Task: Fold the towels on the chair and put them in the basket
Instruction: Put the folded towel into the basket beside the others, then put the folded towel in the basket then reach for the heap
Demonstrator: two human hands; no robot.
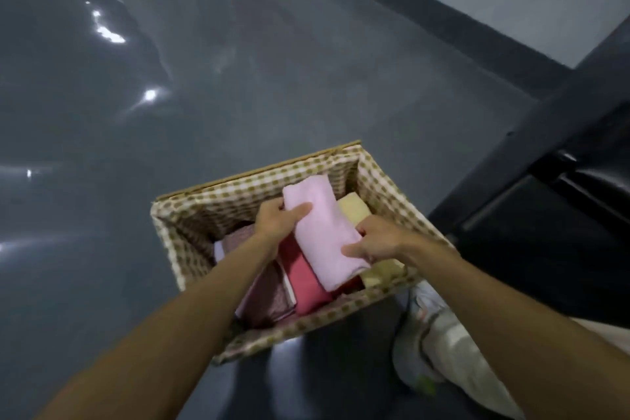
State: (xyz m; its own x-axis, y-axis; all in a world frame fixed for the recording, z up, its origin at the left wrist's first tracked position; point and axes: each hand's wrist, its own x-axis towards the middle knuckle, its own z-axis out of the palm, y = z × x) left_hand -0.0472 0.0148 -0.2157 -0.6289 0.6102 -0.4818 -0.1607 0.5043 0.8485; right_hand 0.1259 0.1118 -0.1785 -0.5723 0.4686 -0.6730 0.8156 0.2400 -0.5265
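Down on the grey floor (pixel 238 78) stands one gingham-lined basket (pixel 259 181). It holds four folded towels: a mauve towel (pixel 269 297), a coral towel (pixel 306 283), a yellow towel (pixel 353 208) and, on top, a light pink towel (pixel 320 232). The left hand (pixel 276 222) and right hand (pixel 371 242) both grip the light pink towel.

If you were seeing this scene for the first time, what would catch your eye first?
The folded pale pink towel, held by the left hand and right hand over the checked-lined wicker basket at lower centre. Inside it lie a folded coral-red towel, left of the pink one, and a pale yellow towel on the right.
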